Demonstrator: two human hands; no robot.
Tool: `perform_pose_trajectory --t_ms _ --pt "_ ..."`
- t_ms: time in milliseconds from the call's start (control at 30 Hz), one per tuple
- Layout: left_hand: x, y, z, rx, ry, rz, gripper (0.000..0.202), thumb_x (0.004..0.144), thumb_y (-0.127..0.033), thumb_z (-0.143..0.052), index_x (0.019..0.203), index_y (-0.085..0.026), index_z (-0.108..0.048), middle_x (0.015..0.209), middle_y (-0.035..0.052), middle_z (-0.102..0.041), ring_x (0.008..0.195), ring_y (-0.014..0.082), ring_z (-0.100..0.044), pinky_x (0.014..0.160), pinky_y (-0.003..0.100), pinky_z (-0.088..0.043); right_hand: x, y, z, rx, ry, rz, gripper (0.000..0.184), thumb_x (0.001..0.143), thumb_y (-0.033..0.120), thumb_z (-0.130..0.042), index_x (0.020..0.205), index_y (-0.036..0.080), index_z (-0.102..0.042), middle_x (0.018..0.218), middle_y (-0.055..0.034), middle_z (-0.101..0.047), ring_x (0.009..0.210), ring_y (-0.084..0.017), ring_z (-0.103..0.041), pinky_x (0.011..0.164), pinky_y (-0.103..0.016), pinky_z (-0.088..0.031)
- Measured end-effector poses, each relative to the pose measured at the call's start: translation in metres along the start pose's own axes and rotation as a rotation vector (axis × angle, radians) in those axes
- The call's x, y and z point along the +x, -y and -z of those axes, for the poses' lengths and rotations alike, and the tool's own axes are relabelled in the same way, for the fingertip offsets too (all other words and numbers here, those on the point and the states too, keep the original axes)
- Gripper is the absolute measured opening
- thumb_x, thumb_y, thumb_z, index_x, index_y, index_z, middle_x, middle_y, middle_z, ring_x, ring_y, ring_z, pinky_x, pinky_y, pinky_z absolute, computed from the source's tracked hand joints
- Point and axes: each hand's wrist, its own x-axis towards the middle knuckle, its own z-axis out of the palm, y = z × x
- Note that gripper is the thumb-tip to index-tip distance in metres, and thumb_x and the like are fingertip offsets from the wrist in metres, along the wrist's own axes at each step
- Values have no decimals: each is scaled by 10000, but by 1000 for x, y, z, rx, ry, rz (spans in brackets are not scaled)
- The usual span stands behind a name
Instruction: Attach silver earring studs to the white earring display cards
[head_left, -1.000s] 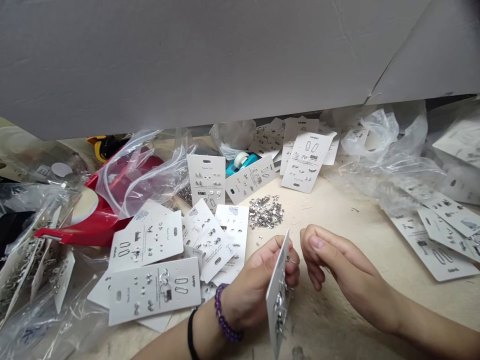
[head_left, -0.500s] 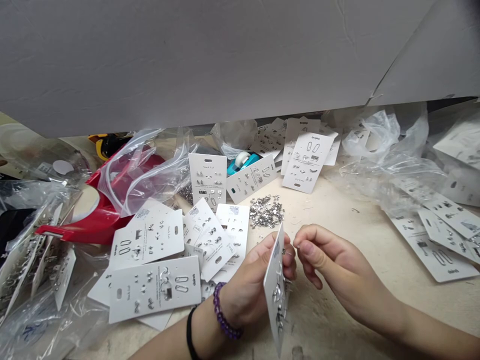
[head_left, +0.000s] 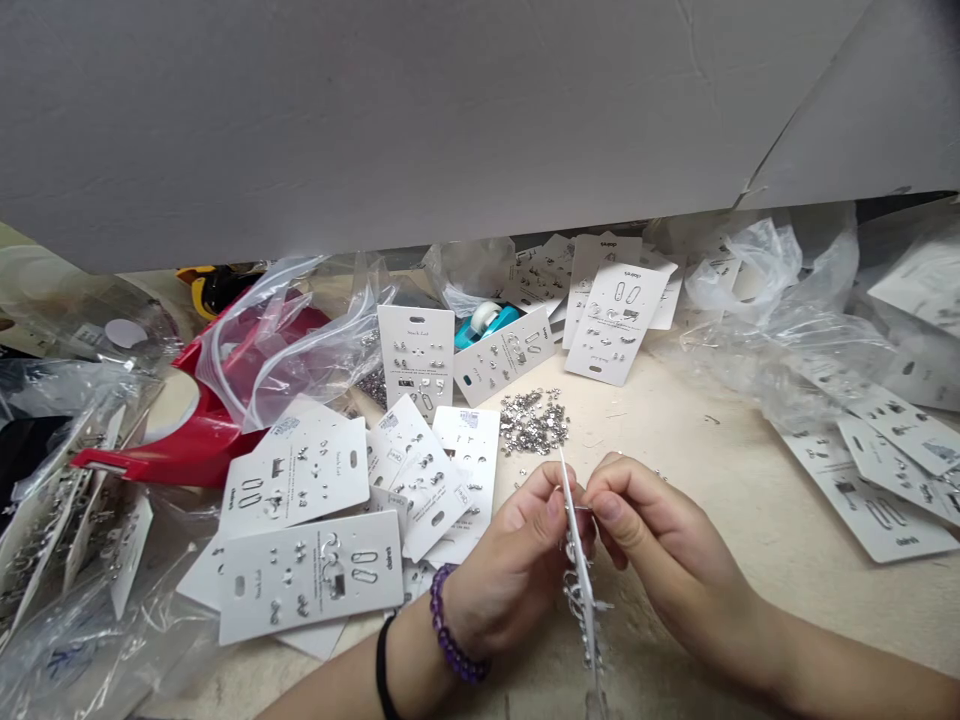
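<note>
My left hand grips a white earring card that stands edge-on to the camera, with silver earrings hanging along it. My right hand is pinched at the card's upper edge, thumb and forefinger closed on a tiny piece I cannot make out. A purple bead bracelet and a black band sit on my left wrist. Just beyond my hands lies a small heap of loose silver earring parts on the beige tabletop.
Several filled earring cards lie scattered to the left, more cards at the back and cards at the right. Clear plastic bags, a red plastic piece and a teal tape dispenser crowd the back. A grey cardboard sheet overhangs above.
My left hand has turned the card from slanted to edge-on. My right hand has moved left and closed its fingertips against the card's top.
</note>
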Motion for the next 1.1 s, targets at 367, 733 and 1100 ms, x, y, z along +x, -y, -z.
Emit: perform_pose_trajectory --t_ms 367,733,1100 --pt "-1 1 0 -79 -19 22 42 789 -168 -554 789 -173 -513 636 -22 -560 585 47 -509 590 147 -387 -2 -3 -2 -25 -12 49 181 912 216 -398 758 175 -484 696 -2 -503 615 -88 -501 564 -192 -458" --pt "-3 3 5 -72 -52 55 205 715 -179 -643 719 -161 -439 610 -38 -442 571 48 -432 563 148 -339 -6 -10 -2 -201 -33 186 116 881 117 -408 818 193 -467 730 23 -490 654 -71 -486 591 -189 -404" --pt "-1 5 3 -161 111 0 128 740 -143 -613 757 -172 -490 675 -26 -538 640 60 -542 611 153 -384 -7 -10 -4 32 -1 104 153 908 155 -394 797 188 -494 719 28 -482 646 -61 -470 595 -177 -401"
